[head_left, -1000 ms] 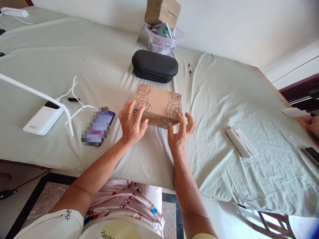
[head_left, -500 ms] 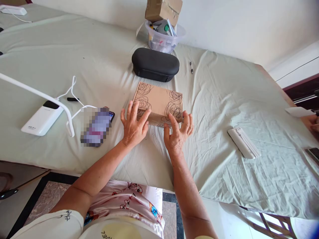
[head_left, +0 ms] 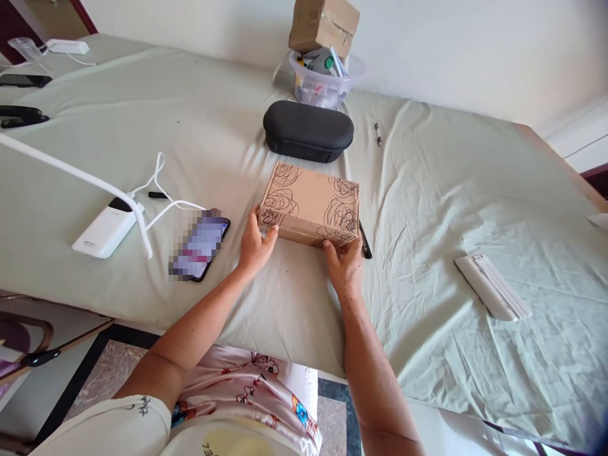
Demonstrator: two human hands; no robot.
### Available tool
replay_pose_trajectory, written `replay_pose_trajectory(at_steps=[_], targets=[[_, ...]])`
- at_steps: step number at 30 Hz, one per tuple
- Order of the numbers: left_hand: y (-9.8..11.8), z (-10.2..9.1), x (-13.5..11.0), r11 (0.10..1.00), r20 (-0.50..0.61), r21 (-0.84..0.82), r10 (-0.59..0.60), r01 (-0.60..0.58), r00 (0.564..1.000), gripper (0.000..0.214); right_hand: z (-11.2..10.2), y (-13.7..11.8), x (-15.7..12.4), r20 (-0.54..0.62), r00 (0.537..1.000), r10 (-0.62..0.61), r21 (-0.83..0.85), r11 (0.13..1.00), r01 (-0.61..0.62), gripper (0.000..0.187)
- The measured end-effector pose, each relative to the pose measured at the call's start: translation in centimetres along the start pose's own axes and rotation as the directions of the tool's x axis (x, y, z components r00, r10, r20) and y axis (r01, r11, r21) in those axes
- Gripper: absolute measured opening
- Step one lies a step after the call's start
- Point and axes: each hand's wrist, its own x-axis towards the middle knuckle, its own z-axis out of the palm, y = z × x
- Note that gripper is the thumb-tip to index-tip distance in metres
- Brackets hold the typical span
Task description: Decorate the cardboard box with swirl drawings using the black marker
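A small brown cardboard box point(head_left: 311, 196) with black scribbled swirls at its corners lies in front of me. My left hand point(head_left: 256, 244) grips its left end, thumb on the near side and the other fingers partly hidden behind the edge. At the right end my right hand point(head_left: 346, 263) holds the near corner, its thumb on the front face. Part of a thin black object point(head_left: 365, 244), perhaps a pen, shows beside the box's right side. Just beyond the box sits a black zip case point(head_left: 308, 132).
Left of the box lie a phone point(head_left: 202, 247) and a white power bank point(head_left: 108, 229) with a white cable. A white curved arm point(head_left: 71, 166) crosses the left. To the right is a pale flat device point(head_left: 493, 287). A plastic basin point(head_left: 318, 88) stands by the wall; a pen point(head_left: 378, 134) lies nearer.
My fingers have moved from the box's top and near edge down around its two ends. The thin black object on the right has come into sight. The view has shifted slightly.
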Motion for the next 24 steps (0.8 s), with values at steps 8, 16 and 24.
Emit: replay_pose_trajectory(at_steps=[8, 16, 24], targets=[[0.7, -0.3, 0.0, 0.991, 0.017, 0.114, 0.066, -0.067, 0.998, 0.038, 0.0, 1.3, 0.6, 0.016, 1.0, -0.003, -0.042, 0.999, 0.004, 0.053], [0.7, -0.2, -0.1, 0.99, -0.006, 0.102, 0.1, -0.099, 0.995, 0.044, -0.1, 0.2, 0.4, -0.068, 0.997, -0.042, -0.016, 0.999, 0.041, 0.046], [1.4, -0.8, -0.4, 0.989, -0.04, 0.01, 0.151, -0.15, 0.988, 0.066, -0.4, -0.6, -0.1, -0.133, 0.983, -0.126, 0.054, 0.989, 0.134, 0.06]])
